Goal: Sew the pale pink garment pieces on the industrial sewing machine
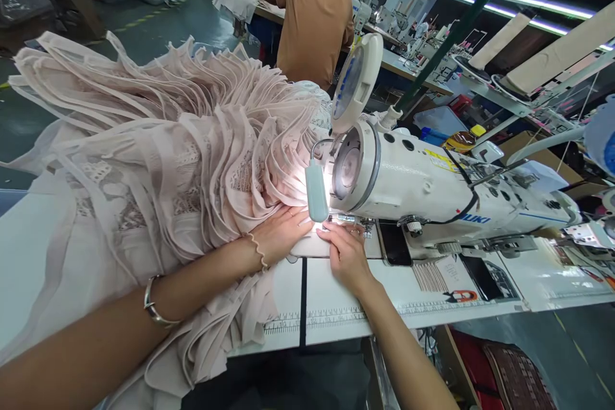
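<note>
Fabric, pale pink and pleated, lay piled across the left of the table, its edge running under the sewing machine. Your left hand rested flat on the fabric, fingers together and pointing toward the needle, which was hidden by the lamp. Your right hand lay just beside it, fingers extended and close together, pressing the edge near the foot. Judged from this, you did well to keep both hands flat, feed evenly, and hold fingertips clear of the needle. A person sat well beyond.
</note>
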Action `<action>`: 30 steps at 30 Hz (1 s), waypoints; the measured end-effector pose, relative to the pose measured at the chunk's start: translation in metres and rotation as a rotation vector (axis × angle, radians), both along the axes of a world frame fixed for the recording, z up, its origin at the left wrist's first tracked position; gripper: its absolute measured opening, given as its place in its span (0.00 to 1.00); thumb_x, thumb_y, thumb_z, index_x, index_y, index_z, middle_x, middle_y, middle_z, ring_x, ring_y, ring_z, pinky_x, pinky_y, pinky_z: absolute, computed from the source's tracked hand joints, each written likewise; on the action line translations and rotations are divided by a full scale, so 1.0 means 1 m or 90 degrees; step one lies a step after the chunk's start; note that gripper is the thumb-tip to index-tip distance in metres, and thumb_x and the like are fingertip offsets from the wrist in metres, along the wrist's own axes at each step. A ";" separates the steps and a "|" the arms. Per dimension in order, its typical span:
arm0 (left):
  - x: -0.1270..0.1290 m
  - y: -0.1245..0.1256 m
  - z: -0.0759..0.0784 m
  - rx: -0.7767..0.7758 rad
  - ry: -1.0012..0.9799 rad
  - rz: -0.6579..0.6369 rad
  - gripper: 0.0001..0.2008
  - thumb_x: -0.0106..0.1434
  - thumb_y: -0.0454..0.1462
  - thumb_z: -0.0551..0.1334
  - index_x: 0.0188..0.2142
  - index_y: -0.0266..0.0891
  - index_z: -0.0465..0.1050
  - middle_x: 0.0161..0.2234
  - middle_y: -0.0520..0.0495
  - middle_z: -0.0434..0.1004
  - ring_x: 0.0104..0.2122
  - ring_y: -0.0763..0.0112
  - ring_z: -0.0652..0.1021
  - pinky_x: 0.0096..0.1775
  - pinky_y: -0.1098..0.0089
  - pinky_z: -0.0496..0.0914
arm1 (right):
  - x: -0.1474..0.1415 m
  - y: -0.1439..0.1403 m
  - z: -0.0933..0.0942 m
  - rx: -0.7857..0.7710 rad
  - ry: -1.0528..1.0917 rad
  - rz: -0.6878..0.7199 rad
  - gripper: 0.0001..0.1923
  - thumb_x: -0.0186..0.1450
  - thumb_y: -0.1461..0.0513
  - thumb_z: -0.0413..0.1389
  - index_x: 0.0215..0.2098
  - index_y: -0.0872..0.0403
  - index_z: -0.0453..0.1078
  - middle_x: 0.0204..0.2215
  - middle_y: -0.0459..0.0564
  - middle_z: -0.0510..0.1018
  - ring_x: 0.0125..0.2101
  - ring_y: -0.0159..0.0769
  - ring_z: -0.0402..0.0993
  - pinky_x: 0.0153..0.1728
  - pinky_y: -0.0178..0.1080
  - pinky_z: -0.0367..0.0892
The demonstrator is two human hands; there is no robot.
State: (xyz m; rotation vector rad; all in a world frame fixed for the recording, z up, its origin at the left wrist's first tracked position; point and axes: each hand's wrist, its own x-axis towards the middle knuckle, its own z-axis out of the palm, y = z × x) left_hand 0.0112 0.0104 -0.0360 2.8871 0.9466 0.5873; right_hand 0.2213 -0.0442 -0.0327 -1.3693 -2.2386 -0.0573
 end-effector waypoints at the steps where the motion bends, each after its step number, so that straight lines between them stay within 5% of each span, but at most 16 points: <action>1: 0.001 -0.001 0.000 0.007 0.005 0.014 0.11 0.66 0.30 0.57 0.48 0.38 0.69 0.50 0.40 0.71 0.50 0.58 0.70 0.47 0.63 0.68 | 0.000 0.000 0.000 -0.010 -0.007 -0.007 0.22 0.62 0.73 0.45 0.44 0.50 0.76 0.49 0.49 0.80 0.47 0.40 0.74 0.55 0.47 0.56; 9: 0.004 -0.007 0.001 0.142 -0.041 0.031 0.17 0.73 0.30 0.44 0.37 0.36 0.70 0.32 0.45 0.71 0.35 0.65 0.69 0.40 0.65 0.62 | 0.001 0.005 0.001 -0.076 -0.040 -0.017 0.25 0.65 0.72 0.43 0.52 0.51 0.73 0.48 0.51 0.79 0.46 0.38 0.73 0.48 0.40 0.64; 16: -0.001 -0.008 0.015 0.199 -0.016 -0.021 0.15 0.70 0.27 0.49 0.29 0.37 0.68 0.28 0.47 0.70 0.32 0.66 0.69 0.37 0.66 0.60 | 0.001 0.008 0.002 -0.081 -0.110 -0.007 0.27 0.66 0.71 0.41 0.58 0.53 0.69 0.49 0.54 0.78 0.47 0.41 0.72 0.51 0.44 0.64; 27: 0.000 -0.010 0.021 0.188 0.012 -0.006 0.13 0.69 0.26 0.51 0.30 0.37 0.68 0.27 0.48 0.72 0.32 0.66 0.71 0.37 0.64 0.59 | 0.001 0.009 0.005 -0.131 -0.157 -0.023 0.28 0.63 0.74 0.40 0.58 0.56 0.66 0.46 0.56 0.79 0.46 0.43 0.71 0.52 0.48 0.61; 30: 0.003 -0.015 0.024 0.132 0.057 0.057 0.15 0.68 0.24 0.48 0.31 0.36 0.69 0.26 0.46 0.73 0.29 0.65 0.72 0.37 0.63 0.61 | 0.002 0.010 0.003 -0.121 -0.152 -0.026 0.28 0.63 0.74 0.41 0.58 0.55 0.66 0.44 0.55 0.79 0.46 0.44 0.72 0.53 0.49 0.59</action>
